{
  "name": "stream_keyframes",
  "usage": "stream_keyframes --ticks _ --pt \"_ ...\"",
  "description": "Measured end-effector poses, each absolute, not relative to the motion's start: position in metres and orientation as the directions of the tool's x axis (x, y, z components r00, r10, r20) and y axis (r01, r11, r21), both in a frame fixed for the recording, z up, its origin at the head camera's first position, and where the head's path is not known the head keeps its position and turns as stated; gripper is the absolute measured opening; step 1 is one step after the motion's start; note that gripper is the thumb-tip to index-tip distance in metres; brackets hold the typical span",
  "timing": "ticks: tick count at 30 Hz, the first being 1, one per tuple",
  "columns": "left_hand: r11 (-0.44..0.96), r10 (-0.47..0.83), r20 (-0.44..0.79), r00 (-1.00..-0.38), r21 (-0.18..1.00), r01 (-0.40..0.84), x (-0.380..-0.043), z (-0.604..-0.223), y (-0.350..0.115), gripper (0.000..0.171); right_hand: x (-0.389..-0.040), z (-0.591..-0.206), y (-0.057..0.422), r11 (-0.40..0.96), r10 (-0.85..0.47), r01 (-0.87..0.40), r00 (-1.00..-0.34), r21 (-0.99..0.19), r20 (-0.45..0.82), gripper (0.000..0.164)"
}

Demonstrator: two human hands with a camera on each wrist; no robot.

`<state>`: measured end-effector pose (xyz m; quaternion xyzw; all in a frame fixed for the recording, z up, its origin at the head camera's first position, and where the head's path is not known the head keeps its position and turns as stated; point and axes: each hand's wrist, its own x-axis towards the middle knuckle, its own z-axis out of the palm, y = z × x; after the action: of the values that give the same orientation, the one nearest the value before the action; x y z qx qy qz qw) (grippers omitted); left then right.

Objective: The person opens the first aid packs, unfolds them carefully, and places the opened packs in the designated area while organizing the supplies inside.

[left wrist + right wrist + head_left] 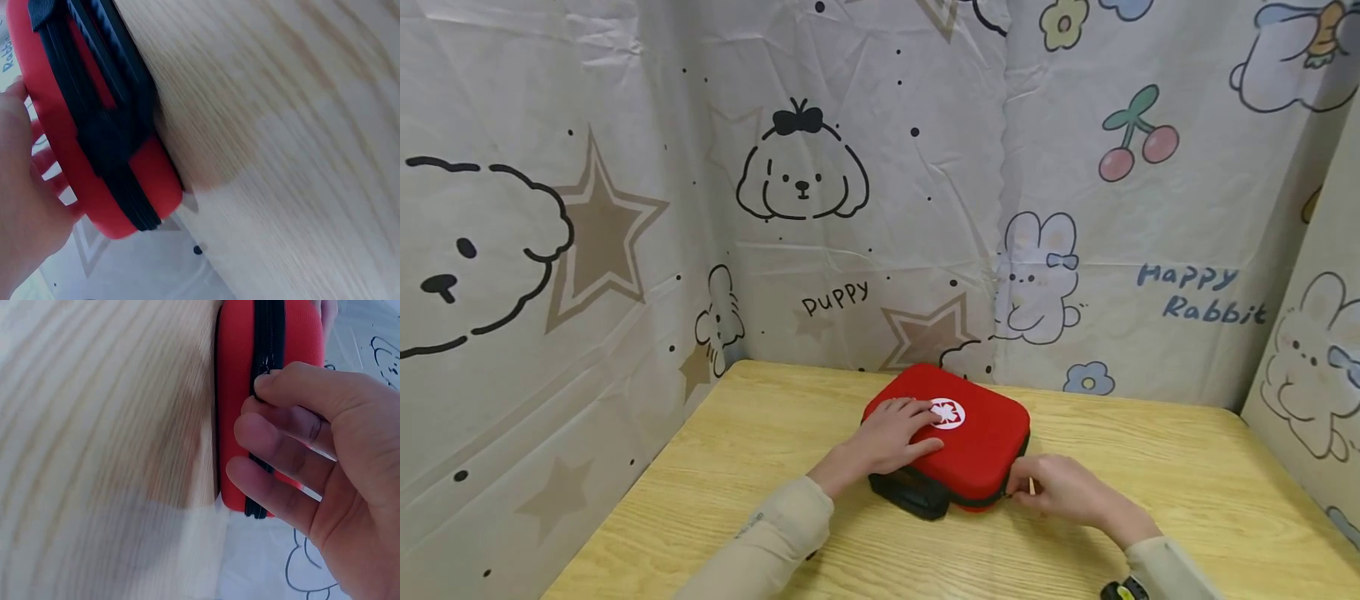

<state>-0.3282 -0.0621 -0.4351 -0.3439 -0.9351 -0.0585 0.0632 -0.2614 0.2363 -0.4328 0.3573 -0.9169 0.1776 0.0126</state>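
A red zippered case [977,450] with a white round emblem lies flat on the wooden table. Its black carrying handle [912,492] faces the near side, and a black zipper [269,331] runs round the edge. On the lid rests my left hand [891,433], fingers spread out over the top beside the emblem; the left wrist view shows it along the case's upper face. At the right-hand side of the case, my right hand [1060,487] pinches the zipper pull [264,374] between thumb and index finger, the other fingers loosely bent.
The light wooden table [760,425] spreads around the case. Behind and to both sides hang cream cloth sheets [865,250] printed with puppies, rabbits and stars. A dark, watch-like device [1124,589] sits on the right wrist.
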Motion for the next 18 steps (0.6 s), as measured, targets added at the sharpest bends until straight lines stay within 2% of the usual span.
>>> stream_keyframes --ticks 5,9,14,18 --pt "0.729 0.674 0.135 -0.726 0.039 0.684 -0.332 -0.432 -0.07 0.055 -0.265 -0.433 0.247 0.722 -0.61 -0.64 -0.768 -0.264 0.194 0.017" --pt "0.7 0.705 0.114 -0.7 0.043 0.712 -0.333 -0.43 -0.073 0.056 -0.267 -0.432 0.255 0.779 -0.544 -0.583 -0.812 -0.233 0.212 0.017" --pt "0.679 0.725 0.084 -0.683 0.08 0.73 -0.332 -0.431 -0.074 0.063 -0.273 -0.433 0.262 0.851 -0.443 -0.479 -0.875 -0.214 0.196 0.012" --pt "0.677 0.726 0.09 -0.682 0.084 0.731 -0.33 -0.434 -0.071 0.072 -0.278 -0.434 0.266 0.863 -0.415 -0.452 -0.889 -0.226 0.193 0.008"
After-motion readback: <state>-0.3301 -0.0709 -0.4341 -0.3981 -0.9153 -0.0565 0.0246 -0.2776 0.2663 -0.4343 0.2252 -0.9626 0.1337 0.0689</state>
